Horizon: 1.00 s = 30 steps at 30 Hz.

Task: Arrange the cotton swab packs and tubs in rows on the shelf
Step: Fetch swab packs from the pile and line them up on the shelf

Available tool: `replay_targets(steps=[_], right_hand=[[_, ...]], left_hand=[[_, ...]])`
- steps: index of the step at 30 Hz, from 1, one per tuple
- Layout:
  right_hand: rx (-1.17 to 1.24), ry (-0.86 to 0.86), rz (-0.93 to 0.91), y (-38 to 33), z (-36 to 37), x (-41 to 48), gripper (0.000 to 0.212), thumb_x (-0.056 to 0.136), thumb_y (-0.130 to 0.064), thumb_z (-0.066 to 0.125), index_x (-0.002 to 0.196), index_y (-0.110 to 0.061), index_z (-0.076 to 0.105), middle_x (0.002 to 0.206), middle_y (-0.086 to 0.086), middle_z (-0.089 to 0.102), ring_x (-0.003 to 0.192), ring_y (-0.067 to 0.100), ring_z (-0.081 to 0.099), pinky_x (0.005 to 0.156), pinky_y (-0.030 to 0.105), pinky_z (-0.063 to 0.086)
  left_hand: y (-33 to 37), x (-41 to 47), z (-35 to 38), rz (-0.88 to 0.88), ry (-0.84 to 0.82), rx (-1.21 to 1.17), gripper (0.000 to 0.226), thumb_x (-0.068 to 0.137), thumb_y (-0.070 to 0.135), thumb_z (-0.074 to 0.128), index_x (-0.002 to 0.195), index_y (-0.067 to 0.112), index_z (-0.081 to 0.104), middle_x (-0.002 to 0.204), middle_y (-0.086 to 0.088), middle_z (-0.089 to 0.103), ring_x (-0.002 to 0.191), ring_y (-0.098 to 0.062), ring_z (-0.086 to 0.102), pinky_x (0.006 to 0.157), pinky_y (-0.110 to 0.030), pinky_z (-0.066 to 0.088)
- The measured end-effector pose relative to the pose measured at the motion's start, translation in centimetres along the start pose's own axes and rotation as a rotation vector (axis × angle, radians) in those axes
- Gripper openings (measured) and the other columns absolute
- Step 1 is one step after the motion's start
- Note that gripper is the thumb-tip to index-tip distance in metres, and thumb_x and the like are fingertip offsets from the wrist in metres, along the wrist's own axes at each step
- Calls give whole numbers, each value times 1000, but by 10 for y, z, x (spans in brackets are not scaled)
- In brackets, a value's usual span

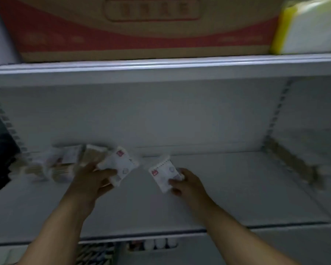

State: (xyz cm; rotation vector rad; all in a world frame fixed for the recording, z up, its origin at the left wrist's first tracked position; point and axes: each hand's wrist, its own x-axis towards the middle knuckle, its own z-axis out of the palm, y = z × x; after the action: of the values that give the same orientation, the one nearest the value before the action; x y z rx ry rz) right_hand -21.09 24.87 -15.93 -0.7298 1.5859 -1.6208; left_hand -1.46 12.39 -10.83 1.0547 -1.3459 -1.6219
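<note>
My left hand (93,181) grips a white cotton swab pack with a red label (120,163), tilted, just above the white shelf (227,188). My right hand (187,183) holds a second white pack with a red label (163,174) near the shelf's middle. To the left, several more swab packs (63,163) lie in a loose, blurred pile at the back left of the shelf. The two held packs are a short gap apart.
Above, an upper shelf carries a red and brown carton (141,27) and a yellow and white package (310,25). Dark goods (0,150) sit at the far left. Slotted uprights (277,111) flank the bay. Bottles (161,243) show on the shelf below.
</note>
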Motion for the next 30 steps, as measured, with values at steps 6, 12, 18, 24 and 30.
replay_targets(steps=[6,12,18,24,30], right_hand=[[179,133,2,-9,-171,-92,21,76,0,68,91,-11,58,87,4,68,75,16,65,60,24,52],[154,357,-43,3,-312,-167,29,76,3,69,93,-16,56,77,-5,71,64,9,65,54,23,50],[153,447,-7,10,-389,-196,33,78,3,67,101,-18,58,82,-3,72,62,8,66,54,23,52],[86,485,11,5,-438,-175,30,79,2,67,95,-21,58,74,-7,71,64,9,67,59,25,54],[115,595,-10,-26,-516,-153,23,84,2,62,98,-16,59,89,6,68,70,17,69,60,29,56]], left_hand=[[-60,-93,158,-103,-233,-47,23,76,-8,63,94,6,60,91,-16,70,80,-29,67,69,-34,51],[-104,-172,301,-187,-430,-37,18,82,-7,58,96,4,60,83,-15,71,74,-28,66,64,-30,57],[-129,-211,386,-180,-480,50,19,79,-8,65,86,8,57,74,-6,66,68,-18,59,59,-27,46],[-137,-199,447,-89,-509,134,22,74,-8,72,87,7,64,74,-7,71,67,-20,62,54,-29,52],[-141,-186,536,63,-600,222,25,68,-3,79,84,9,64,74,-5,73,70,-17,70,56,-21,53]])
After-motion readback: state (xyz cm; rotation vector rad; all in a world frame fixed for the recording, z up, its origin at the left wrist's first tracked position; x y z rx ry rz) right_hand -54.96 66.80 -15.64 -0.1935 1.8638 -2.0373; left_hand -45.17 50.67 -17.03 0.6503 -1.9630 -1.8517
